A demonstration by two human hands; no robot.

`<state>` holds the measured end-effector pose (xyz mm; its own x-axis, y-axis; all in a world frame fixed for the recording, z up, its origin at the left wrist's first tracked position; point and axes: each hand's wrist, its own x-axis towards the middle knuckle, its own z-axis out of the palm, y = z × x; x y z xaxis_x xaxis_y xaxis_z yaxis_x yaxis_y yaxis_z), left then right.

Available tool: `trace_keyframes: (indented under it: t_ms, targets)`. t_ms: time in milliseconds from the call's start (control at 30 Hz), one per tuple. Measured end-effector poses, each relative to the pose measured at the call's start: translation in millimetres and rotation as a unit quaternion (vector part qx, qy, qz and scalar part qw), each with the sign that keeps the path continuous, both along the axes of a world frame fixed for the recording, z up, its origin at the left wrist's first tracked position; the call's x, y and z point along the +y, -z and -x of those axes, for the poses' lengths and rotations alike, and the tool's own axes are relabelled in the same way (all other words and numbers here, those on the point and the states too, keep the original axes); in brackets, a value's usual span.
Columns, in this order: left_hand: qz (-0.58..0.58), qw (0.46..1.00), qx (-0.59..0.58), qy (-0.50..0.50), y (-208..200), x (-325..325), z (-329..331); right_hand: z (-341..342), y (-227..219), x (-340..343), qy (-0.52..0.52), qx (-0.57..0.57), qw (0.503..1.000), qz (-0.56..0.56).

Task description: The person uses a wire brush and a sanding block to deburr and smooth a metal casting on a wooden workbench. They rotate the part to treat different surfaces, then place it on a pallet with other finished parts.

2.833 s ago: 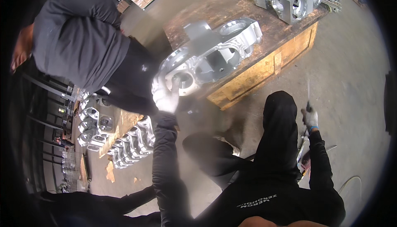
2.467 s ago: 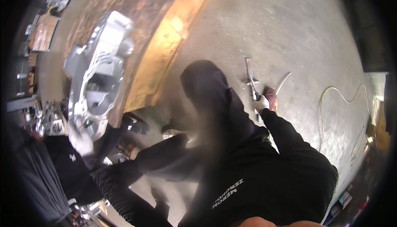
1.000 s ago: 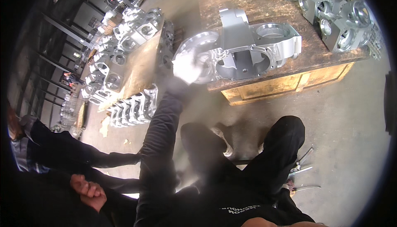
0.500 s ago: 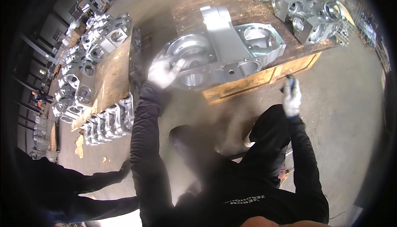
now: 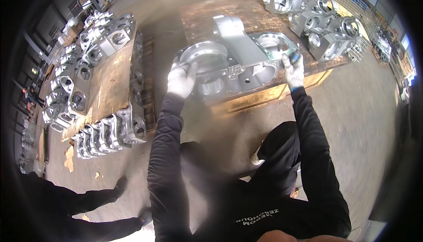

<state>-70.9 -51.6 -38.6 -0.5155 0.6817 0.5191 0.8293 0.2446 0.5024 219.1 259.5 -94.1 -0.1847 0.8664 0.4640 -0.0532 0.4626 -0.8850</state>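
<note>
A large silver metal casting (image 5: 246, 50) with round bored openings lies on the wooden-topped crate (image 5: 198, 15) in front of me. My left hand (image 5: 181, 79), in a white glove, grips the casting's left end by the rim, thumb toward the big round opening. At the casting's right end is my right hand (image 5: 294, 72), gloved too, its fingers closed round a small dark and blue handheld tool (image 5: 294, 57). Most of that tool is hidden by the fingers, so its exact kind does not show. Whether it touches the casting I cannot tell.
More castings (image 5: 326, 19) stand at the crate's far right, beside a wire mesh basket (image 5: 359, 50). On the left, a pallet stack with a wooden sheet (image 5: 110, 81) bears several rows of castings. Another person's dark-clothed legs (image 5: 97, 198) are at the lower left.
My right hand has moved up and left from beside the crate to the casting's right end, carrying the small tool. My left hand has settled at the casting's left rim.
</note>
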Motion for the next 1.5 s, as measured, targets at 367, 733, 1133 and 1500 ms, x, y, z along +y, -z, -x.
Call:
trace_keyframes:
  t_ms: [367,733,1133,1500]
  targets:
    - [-0.048,0.997,0.059,0.012,4.3,-11.8,-31.4,-28.8,28.0,-143.8,0.002,-0.329,0.938,-0.106]
    - [-0.062,0.996,-0.063,0.018,4.0,-15.4,-33.3,41.5,30.6,-212.3,-0.143,-0.425,0.883,-0.136]
    - [-0.125,0.992,0.015,0.024,10.9,-11.5,-34.8,78.4,55.8,-260.2,-0.081,-0.377,0.923,0.008]
    - [-0.127,0.991,-0.001,0.033,8.7,-14.1,-33.8,107.9,-2.5,-292.3,-0.257,-0.361,0.897,-0.014]
